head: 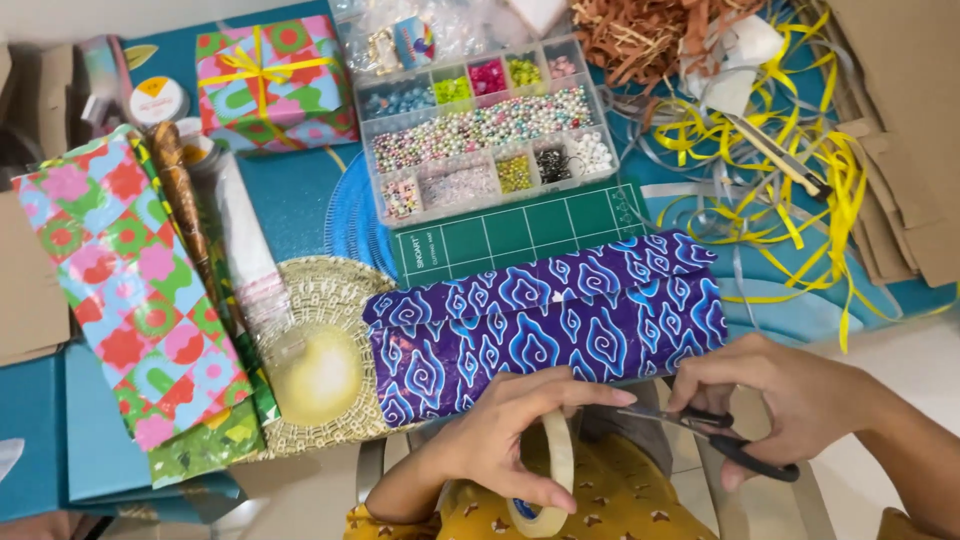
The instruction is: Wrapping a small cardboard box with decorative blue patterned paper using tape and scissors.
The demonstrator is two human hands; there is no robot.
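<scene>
My left hand point(505, 440) grips a roll of clear tape point(552, 478) near the bottom centre, with a strip pulled toward the right. My right hand point(800, 400) holds black-handled scissors point(722, 440), blades pointing left at the strip. Just beyond both hands lies a long box wrapped in purple and blue cloud-pattern paper point(545, 325), lying across a green cutting mat point(520, 232).
A clear bead organiser point(485, 130) sits behind the mat. A wrapped gift with yellow ribbon point(272, 80) is at back left, a colourful floral paper roll point(130, 290) at left, a woven round mat point(320, 360) beside it. Yellow ribbon tangle point(770, 160) and cardboard point(900, 130) lie at right.
</scene>
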